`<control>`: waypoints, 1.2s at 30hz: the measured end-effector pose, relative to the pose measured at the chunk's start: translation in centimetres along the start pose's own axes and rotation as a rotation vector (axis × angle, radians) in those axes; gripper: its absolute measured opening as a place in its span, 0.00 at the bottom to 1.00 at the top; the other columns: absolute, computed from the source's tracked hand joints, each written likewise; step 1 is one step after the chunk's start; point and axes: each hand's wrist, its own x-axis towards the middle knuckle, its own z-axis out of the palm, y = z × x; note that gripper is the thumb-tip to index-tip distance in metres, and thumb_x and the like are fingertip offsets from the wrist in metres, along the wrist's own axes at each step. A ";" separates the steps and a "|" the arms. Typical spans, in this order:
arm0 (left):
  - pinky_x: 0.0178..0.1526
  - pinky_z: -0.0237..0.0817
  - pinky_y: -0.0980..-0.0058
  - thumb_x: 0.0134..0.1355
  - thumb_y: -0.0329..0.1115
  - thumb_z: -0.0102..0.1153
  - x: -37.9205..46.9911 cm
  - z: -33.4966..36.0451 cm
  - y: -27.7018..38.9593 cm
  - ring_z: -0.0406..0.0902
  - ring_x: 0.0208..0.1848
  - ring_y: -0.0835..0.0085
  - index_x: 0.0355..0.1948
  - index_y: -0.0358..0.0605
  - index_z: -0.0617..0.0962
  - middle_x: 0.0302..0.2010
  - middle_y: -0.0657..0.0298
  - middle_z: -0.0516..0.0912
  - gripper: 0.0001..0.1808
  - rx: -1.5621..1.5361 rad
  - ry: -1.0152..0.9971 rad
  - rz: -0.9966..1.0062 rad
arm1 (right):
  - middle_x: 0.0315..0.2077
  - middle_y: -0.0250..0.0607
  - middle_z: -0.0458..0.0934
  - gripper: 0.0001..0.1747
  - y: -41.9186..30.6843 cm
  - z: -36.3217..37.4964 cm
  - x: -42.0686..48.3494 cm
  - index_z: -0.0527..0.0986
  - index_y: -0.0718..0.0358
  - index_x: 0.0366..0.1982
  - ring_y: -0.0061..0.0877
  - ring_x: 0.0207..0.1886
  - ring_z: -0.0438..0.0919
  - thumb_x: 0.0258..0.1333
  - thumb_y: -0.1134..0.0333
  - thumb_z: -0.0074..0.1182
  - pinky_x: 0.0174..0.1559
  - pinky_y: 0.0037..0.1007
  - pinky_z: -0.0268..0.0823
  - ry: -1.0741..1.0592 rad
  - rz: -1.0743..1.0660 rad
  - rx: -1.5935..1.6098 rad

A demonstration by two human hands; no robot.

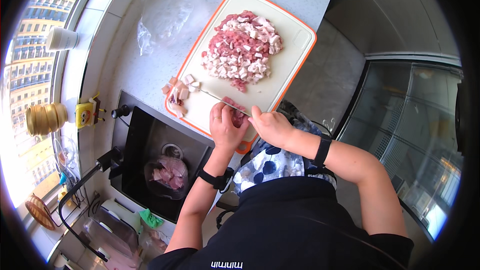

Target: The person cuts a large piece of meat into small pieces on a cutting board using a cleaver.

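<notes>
My right hand (273, 126) grips the handle of a kitchen knife (216, 98), whose blade points to the upper left, low over the board. Beneath my left hand (227, 125), a piece of raw red meat (238, 114) is pressed to the cutting board (293, 72); the blade lies against it, just beyond my fingertips. The board is cream with an orange rim. A large heap of chopped red meat and white fat (240, 50) covers its far part. Pale chunks of fat (183, 92) lie at the left edge, some off the board.
Left of me, a dark sink (150, 135) holds a clear container of meat pieces (170, 174) near the drain. A black faucet (75, 191) arches beside it. A crumpled clear plastic bag (165, 18) lies on the counter. Cups (62, 38) and bowls (47, 119) line the windowsill.
</notes>
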 end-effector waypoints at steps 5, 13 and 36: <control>0.44 0.63 0.63 0.33 0.31 0.66 -0.1 0.5 -0.7 0.70 0.42 0.55 0.31 0.37 0.74 0.36 0.54 0.74 0.20 0.035 0.063 0.017 | 0.13 0.49 0.73 0.11 0.3 -0.4 -0.8 0.61 0.66 0.28 0.41 0.20 0.76 0.56 0.65 0.43 0.21 0.38 0.69 -0.016 -0.020 -0.046; 0.42 0.66 0.64 0.31 0.27 0.63 0.1 -0.1 -0.5 0.72 0.41 0.56 0.32 0.39 0.76 0.37 0.56 0.75 0.20 -0.018 0.069 0.049 | 0.12 0.49 0.73 0.07 0.5 -1.0 -2.0 0.61 0.67 0.28 0.41 0.19 0.76 0.52 0.70 0.43 0.20 0.38 0.69 -0.049 -0.018 -0.057; 0.42 0.63 0.63 0.36 0.25 0.63 -0.2 -1.1 -0.2 0.70 0.42 0.57 0.26 0.42 0.76 0.35 0.59 0.73 0.12 -0.057 0.117 0.167 | 0.11 0.49 0.70 0.12 0.5 -3.7 -1.5 0.60 0.66 0.27 0.42 0.18 0.74 0.55 0.66 0.47 0.18 0.38 0.65 -0.007 -0.126 -0.039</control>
